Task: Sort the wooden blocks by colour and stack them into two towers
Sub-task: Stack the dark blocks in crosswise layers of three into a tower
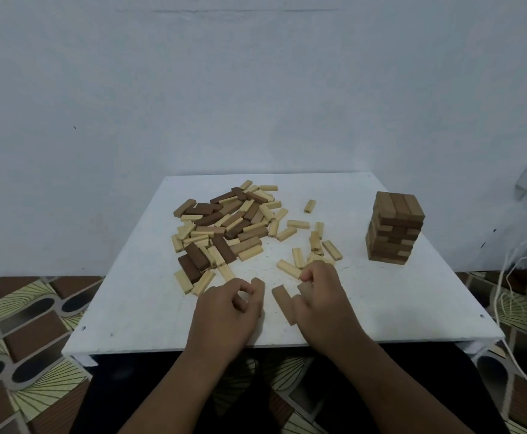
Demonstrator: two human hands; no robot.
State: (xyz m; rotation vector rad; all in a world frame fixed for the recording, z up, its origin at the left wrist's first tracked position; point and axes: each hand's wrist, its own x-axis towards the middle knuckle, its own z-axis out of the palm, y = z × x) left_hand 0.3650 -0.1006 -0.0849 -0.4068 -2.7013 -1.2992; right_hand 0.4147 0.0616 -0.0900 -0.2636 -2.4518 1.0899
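I see a mixed heap of pale and dark wooden blocks [224, 231] at the tabletop's [130, 308] far left, and a squared brown tower [393, 228] far right near the edge. My left hand [227, 311] curls its grip on a brown block [258, 288]. My right hand [324, 296] pinches a tan block [284, 303] in the bare near-centre patch.

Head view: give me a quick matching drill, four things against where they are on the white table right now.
1. tall brown wooden block tower
2. mixed heap of brown and pale wooden blocks
3. lone pale wooden block
4. left hand

A. far left of table
B. near edge, fingers curled around a block
C. right side, standing upright
D. between heap and tower, apart from both

Pairs: 1-C, 2-A, 3-D, 4-B
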